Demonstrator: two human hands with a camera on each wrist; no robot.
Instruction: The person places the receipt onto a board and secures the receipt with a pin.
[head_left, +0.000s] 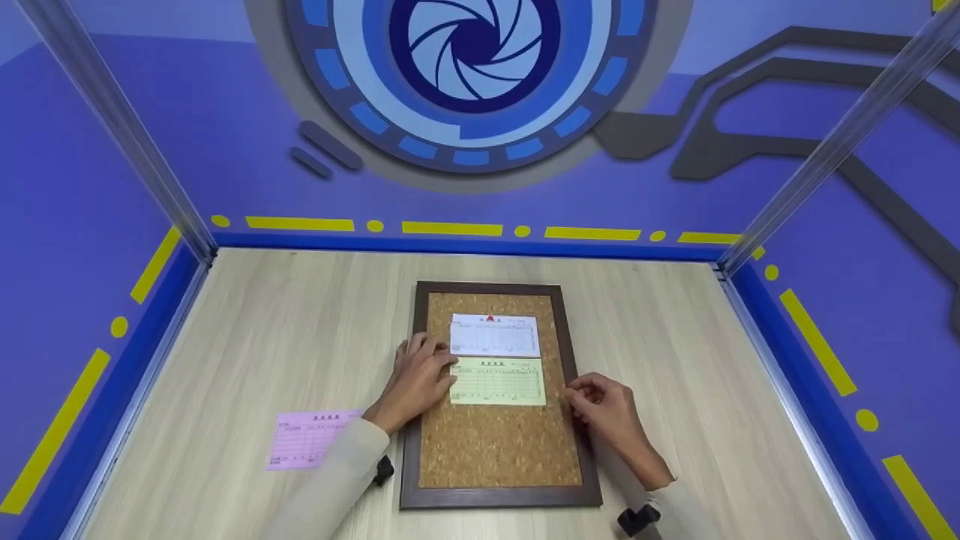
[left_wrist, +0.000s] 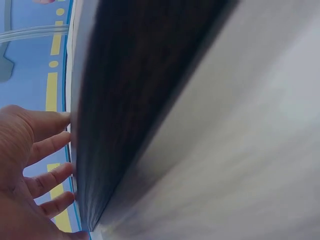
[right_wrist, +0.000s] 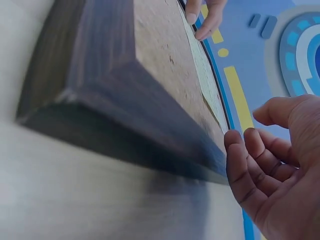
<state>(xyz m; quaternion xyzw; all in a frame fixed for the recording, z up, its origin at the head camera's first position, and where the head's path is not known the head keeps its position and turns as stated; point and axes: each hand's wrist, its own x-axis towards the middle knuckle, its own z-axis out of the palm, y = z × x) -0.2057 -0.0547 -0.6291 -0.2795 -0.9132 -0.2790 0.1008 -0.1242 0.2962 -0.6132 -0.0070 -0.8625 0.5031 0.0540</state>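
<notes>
On the pale wood-grain surface (head_left: 712, 375) we see a speckled tan cork board (head_left: 499, 450) in a dark brown frame, lying flat. The left hand (head_left: 416, 375) reaches over its left edge, fingers apart, touching the green slip (head_left: 495, 382); the right hand (head_left: 611, 409) is at the right edge, fingers curled, and we cannot tell whether they pinch anything. A pink slip (head_left: 307, 439) lies left of the board; a white slip (head_left: 495, 341) sits above the green one. We find their printing too small to read. A red pin (head_left: 490, 318) marks the white slip's top

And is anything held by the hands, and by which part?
Nothing is visibly held. The left hand rests its fingertips at the left edge of the pale green rectangular paper slip; the right hand looks empty.
</notes>
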